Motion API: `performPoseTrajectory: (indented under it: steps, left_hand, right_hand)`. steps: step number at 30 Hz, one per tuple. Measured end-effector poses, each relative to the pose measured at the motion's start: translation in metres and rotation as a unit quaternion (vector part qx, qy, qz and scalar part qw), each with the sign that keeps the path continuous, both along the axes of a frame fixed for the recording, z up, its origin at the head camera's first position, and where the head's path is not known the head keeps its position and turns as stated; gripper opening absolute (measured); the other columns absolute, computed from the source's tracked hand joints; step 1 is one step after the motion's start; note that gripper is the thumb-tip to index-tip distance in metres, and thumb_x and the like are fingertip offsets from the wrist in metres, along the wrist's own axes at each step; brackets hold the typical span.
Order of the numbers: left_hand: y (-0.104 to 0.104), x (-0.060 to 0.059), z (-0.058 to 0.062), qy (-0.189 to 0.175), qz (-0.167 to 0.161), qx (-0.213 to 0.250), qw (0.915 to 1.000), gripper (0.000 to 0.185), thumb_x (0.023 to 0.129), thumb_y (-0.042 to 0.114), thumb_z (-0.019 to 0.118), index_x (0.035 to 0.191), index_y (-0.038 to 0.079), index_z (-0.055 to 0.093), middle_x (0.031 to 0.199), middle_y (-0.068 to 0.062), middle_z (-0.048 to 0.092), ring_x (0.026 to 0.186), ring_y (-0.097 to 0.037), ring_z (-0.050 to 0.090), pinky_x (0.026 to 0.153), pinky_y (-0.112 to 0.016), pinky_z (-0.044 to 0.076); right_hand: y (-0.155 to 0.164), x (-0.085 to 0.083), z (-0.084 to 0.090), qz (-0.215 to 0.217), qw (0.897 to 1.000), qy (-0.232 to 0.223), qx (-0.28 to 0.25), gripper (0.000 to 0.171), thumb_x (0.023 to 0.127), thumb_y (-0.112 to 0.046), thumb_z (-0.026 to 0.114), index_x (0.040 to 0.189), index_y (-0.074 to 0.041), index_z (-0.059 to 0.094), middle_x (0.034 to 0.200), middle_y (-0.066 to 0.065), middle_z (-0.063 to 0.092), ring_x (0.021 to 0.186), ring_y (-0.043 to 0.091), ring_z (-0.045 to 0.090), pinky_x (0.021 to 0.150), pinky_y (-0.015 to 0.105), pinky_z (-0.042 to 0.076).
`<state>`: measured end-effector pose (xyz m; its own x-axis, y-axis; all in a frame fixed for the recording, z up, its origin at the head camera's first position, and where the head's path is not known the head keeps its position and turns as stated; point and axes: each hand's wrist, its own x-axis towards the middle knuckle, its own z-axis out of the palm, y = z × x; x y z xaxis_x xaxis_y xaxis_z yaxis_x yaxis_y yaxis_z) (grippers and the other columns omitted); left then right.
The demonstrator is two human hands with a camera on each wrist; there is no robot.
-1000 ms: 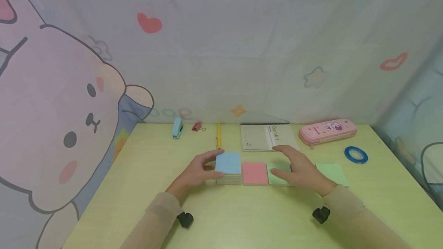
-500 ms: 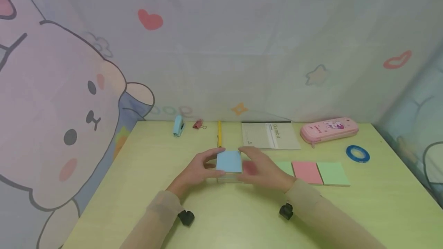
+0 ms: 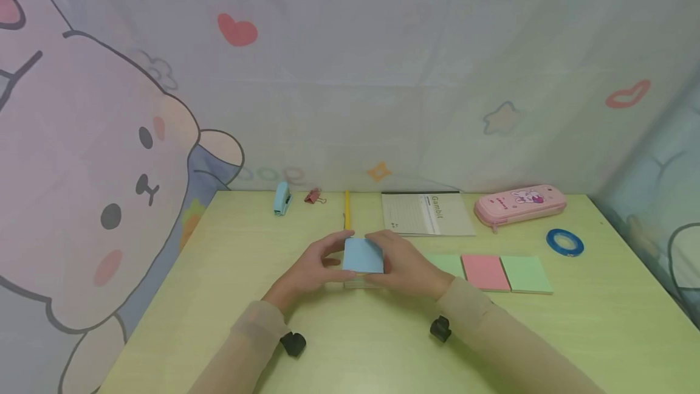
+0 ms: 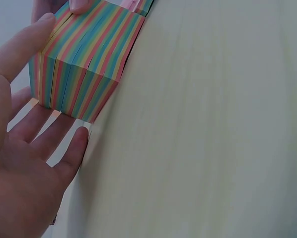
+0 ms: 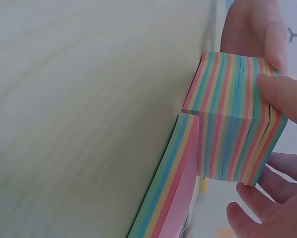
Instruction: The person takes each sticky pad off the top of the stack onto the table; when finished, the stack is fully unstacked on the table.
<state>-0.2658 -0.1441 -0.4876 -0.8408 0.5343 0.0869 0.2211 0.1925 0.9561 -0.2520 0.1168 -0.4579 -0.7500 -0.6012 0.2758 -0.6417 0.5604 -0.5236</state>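
Observation:
A thick sticky-note block [image 3: 363,255] with a blue top sheet and rainbow-striped sides [image 4: 84,64] [image 5: 233,139] stands on the yellow-green table [image 3: 350,345]. My left hand [image 3: 312,269] grips its left side, the thumb [image 4: 19,44] on the upper edge and the fingers lying by its base. From the right, my right hand [image 3: 407,266] pinches the block between the thumb [image 5: 282,94] and the fingers [image 5: 258,213]. A thinner pink-topped pad [image 5: 168,198] lies against the block, hidden under my right hand in the head view.
A green pad [image 3: 445,263], a pink pad [image 3: 483,272] and another green pad [image 3: 526,273] lie in a row to the right. Along the back are a blue stapler [image 3: 281,199], binder clip [image 3: 313,197], yellow pencil [image 3: 346,210], notebook [image 3: 426,214], pink pencil case [image 3: 519,204] and blue tape ring [image 3: 565,242].
My right hand has moved left from the row of pads to the block and taken hold of its right side. The left hand has stayed on the block.

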Motion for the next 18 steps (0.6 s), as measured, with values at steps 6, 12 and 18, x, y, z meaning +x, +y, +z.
performPoseTrajectory:
  steps: [6,12,18]
  left_hand:
    - [-0.002,-0.001,-0.002,-0.005,-0.009,-0.002,0.9999,0.077,0.091,0.015,0.084,0.158,0.009,0.046,0.159,-0.007,0.050,0.145,-0.035,0.048,0.117,-0.056,0.044]
    - [-0.004,-0.001,-0.003,-0.023,-0.005,-0.010,0.9997,0.073,0.091,0.014,0.084,0.156,0.012,0.051,0.157,-0.007,0.052,0.136,-0.037,0.056,0.115,-0.054,0.046]
    - [-0.005,-0.002,-0.004,-0.033,-0.002,-0.009,0.9994,0.075,0.091,0.015,0.084,0.157,0.013,0.050,0.158,-0.007,0.051,0.138,-0.036,0.055,0.116,-0.053,0.046]
  right_hand:
    - [0.011,0.002,0.001,-0.031,0.999,0.000,0.023,0.075,0.085,-0.029,0.087,0.145,0.002,0.055,0.140,0.014,0.061,0.123,0.030,0.058,0.100,0.047,0.054]
    - [0.030,0.008,0.004,-0.040,0.999,0.019,0.024,0.078,0.080,-0.032,0.092,0.143,0.001,0.059,0.142,0.016,0.062,0.128,0.035,0.059,0.106,0.054,0.051]
    - [0.049,0.021,0.008,-0.055,0.998,0.036,0.018,0.072,0.078,-0.032,0.094,0.135,-0.001,0.064,0.137,0.015,0.065,0.125,0.036,0.061,0.100,0.055,0.055]
